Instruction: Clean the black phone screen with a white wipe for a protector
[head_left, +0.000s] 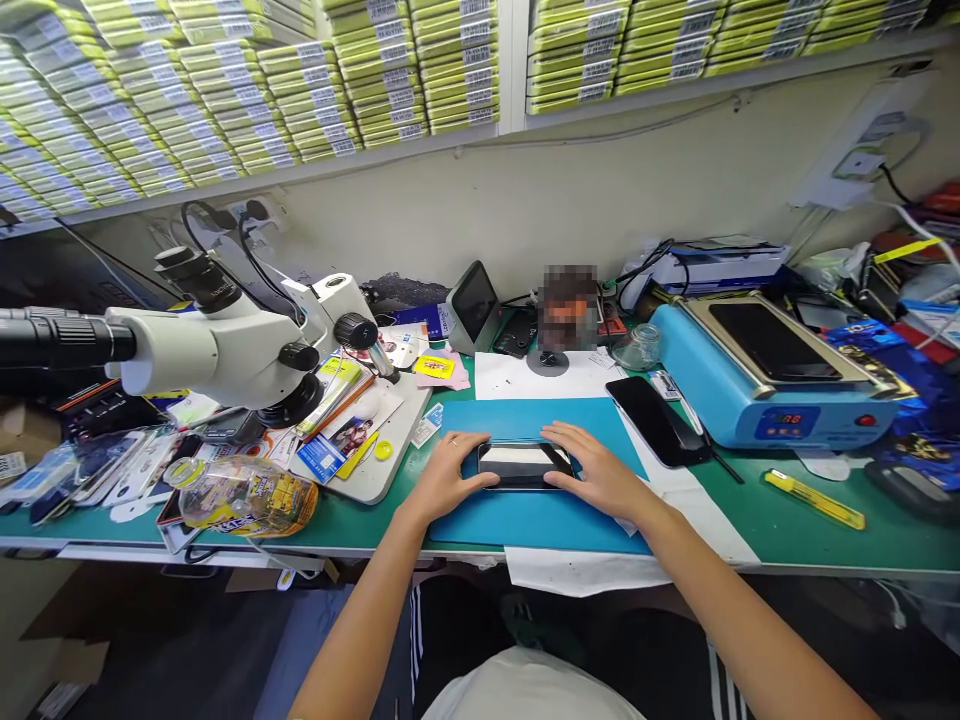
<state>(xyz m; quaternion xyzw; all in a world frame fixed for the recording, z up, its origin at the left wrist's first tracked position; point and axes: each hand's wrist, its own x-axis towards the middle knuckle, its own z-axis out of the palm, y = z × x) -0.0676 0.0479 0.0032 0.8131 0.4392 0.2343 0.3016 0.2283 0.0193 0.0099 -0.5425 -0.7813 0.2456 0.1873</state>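
Observation:
A phone (523,463) with a pale reflective screen lies sideways on a blue work mat (525,515) near the bench's front edge. My left hand (448,475) grips its left end, fingers curled over the top edge and thumb along the bottom. My right hand (592,470) holds its right end the same way. Both hands rest on the mat and press the phone between them.
A white microscope (225,345) stands at the left above scattered cards, phones and a plastic bottle (240,495). A second dark phone (656,420) lies right of the mat, beside a blue heating machine (765,375). A yellow knife (814,500) lies further right. Shelves of stacked boxes (315,90) hang overhead.

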